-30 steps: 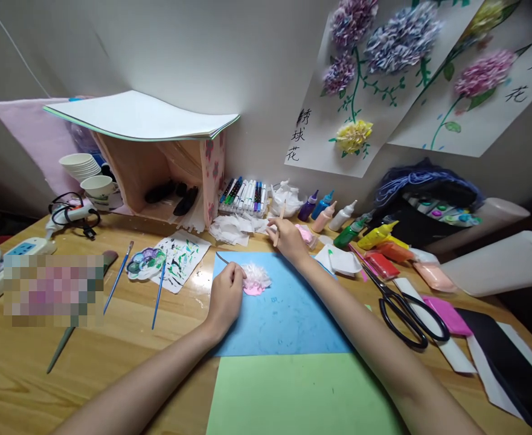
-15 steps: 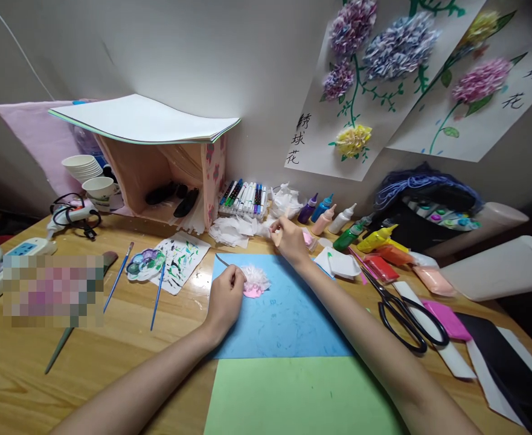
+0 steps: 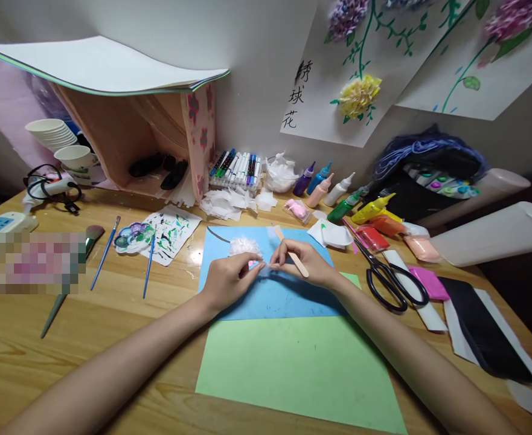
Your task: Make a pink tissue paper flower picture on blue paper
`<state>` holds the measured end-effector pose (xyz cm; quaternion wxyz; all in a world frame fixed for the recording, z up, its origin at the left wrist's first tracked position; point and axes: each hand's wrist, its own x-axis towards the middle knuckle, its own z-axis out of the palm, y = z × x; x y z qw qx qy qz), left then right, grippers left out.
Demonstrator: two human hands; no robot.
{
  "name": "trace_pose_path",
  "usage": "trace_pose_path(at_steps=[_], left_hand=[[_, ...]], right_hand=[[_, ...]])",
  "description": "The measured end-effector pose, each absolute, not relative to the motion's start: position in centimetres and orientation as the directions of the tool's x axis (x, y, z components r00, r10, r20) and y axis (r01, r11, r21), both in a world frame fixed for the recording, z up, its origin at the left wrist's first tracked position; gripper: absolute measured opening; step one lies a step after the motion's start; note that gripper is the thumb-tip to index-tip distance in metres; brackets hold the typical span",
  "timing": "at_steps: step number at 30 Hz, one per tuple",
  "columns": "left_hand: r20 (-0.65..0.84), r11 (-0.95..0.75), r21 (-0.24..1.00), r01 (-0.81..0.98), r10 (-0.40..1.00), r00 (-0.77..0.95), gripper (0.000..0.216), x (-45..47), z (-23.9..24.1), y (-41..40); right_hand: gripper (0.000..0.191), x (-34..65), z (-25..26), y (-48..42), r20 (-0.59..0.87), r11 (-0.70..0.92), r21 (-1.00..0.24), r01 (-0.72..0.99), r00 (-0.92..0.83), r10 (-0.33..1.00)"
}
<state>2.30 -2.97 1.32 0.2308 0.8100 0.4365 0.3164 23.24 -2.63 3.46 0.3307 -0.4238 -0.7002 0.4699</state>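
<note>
Over the blue sheet [image 3: 302, 293], both my hands meet at the fingertips around a small piece of thin white tissue paper [image 3: 266, 267]. My left hand [image 3: 230, 279] pinches it from the left. My right hand [image 3: 302, 263] pinches it from the right and also keeps a flat wooden craft stick [image 3: 298, 264] tucked between its fingers, slanting down to the right. Just behind my left hand, a ruffled white paper flower [image 3: 244, 246] lies on the blue sheet. A bit of pink below it is partly hidden by the fingers.
White paper scraps [image 3: 223, 203], markers [image 3: 236, 169] and paint bottles [image 3: 320, 179] line the back. Black-handled scissors [image 3: 395, 284] lie right. Paintbrushes [image 3: 105, 252] and a paint-marked sheet [image 3: 170, 235] are left. A green sheet [image 3: 293, 368] is in front.
My right hand has come back from the paper scraps toward me, bringing a piece of tissue paper. My left hand has shifted right to meet it. The view has tilted down.
</note>
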Motion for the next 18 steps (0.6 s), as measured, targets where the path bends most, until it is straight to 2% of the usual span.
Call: trace_pose_path(at_steps=[5,8,11,15,18], left_hand=[[0.274,-0.550,0.634,0.543,0.817,0.507,0.025,2.3,1.4,-3.2],[0.233,-0.539,0.623,0.566,0.820,0.523,0.023,2.3,1.4,-3.3],[0.199,-0.499,0.631,0.595,0.845,0.497,0.022,2.5,1.5,-3.2],[0.177,-0.436,0.686,0.583,0.876,0.448,0.024,2.6,1.9,-3.0],[0.152,-0.409,0.775,0.481,0.861,0.486,0.024,2.5,2.1,-2.9]], right_hand=[[0.031,23.6,2.6,-3.3,0.125,0.222,-0.943,0.248,-0.352,0.928],[0.049,24.0,1.9,-3.6,0.157,0.218,-0.958,0.187,-0.293,0.943],[0.062,24.3,1.4,-3.9,0.138,0.213,-0.954,0.211,-0.322,0.936],[0.073,24.6,1.1,-3.9,0.122,0.208,-0.948,0.240,-0.330,0.936],[0.072,24.6,1.0,-3.8,0.083,0.169,-0.951,0.259,-0.314,0.946]])
